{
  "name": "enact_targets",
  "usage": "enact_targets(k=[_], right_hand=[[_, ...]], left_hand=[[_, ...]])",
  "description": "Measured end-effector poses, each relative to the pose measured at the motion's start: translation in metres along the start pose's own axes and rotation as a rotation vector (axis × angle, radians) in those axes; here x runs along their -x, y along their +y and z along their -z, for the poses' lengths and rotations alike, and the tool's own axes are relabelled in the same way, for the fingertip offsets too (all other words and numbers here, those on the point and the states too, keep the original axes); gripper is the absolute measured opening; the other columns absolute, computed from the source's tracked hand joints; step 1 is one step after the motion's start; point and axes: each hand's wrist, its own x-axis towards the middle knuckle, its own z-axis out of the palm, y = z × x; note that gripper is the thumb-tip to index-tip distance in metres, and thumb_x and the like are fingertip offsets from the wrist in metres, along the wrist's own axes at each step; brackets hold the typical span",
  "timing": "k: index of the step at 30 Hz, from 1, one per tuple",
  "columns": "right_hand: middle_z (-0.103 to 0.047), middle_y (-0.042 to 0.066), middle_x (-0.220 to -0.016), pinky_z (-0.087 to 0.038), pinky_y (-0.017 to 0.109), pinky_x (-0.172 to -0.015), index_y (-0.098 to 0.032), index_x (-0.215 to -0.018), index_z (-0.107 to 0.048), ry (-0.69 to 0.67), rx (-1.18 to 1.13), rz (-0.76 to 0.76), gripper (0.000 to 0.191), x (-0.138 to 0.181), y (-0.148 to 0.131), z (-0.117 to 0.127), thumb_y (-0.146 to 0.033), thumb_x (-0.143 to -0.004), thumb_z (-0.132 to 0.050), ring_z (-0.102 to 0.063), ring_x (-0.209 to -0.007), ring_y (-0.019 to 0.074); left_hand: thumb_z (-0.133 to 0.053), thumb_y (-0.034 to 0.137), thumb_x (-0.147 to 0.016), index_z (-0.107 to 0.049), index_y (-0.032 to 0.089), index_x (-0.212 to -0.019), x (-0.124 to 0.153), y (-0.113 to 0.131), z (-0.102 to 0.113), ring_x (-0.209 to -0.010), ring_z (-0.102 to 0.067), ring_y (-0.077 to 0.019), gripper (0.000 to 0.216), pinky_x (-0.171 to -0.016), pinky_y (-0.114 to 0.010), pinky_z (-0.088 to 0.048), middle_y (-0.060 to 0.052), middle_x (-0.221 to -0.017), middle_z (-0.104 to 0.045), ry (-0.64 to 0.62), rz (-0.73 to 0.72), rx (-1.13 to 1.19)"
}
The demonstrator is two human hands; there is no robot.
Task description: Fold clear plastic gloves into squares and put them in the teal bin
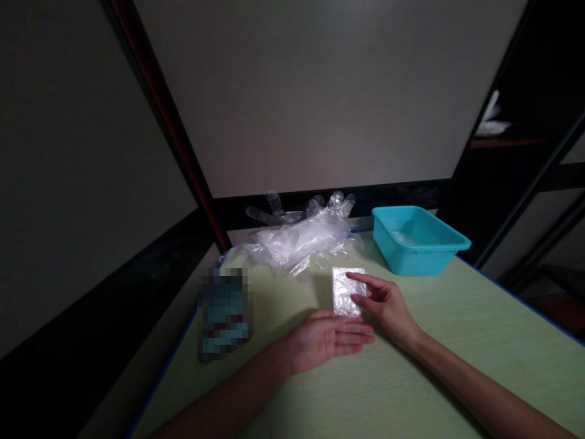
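Note:
My right hand (387, 306) pinches a small square of folded clear plastic film (343, 294) between thumb and fingers, holding it by its right side. Palm up, my left hand (325, 340) lies flat with its fingers stretched out, just below the square. The square's lower edge meets the left fingers; whether it rests on them I cannot tell. Behind both hands, a loose heap of clear disposable plastic gloves (299, 241) is spread at the table's back edge, some glove fingers sticking up.
A turquoise plastic basin (418, 259) stands at the back right of the pale green table (493, 341). At the left lies a blurred-out teal packet (225, 317). Pale panels (320, 97) rise directly behind the table.

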Motion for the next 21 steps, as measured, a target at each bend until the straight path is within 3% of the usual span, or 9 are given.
enact_targets(k=[12, 21], right_hand=[[-0.065, 0.000, -0.073, -0.036, 0.018, -0.045, -0.020, -0.093, -0.066, -0.011, -0.060, 0.006, 0.036, 0.002, -0.002, -0.003, -0.015, -0.057, -0.069, -0.048, -0.051, 0.0067], [-0.064, -0.001, -0.068, -0.037, 0.017, -0.045, -0.020, -0.094, -0.065, -0.038, -0.100, -0.019, 0.037, 0.004, -0.004, -0.008, -0.015, -0.058, -0.069, -0.049, -0.051, 0.0062]], left_hand=[[-0.059, 0.022, -0.074, -0.061, 0.007, -0.082, 0.000, -0.001, -0.013, -0.076, -0.064, -0.0209, 0.017, -0.079, -0.035, -0.043, -0.014, -0.085, -0.066, 0.186, -0.012, -0.146], [-0.053, 0.019, -0.078, -0.061, 0.006, -0.079, -0.001, -0.006, -0.013, -0.072, -0.065, -0.0185, 0.015, -0.073, -0.031, -0.046, -0.012, -0.078, -0.067, 0.199, -0.052, -0.151]])
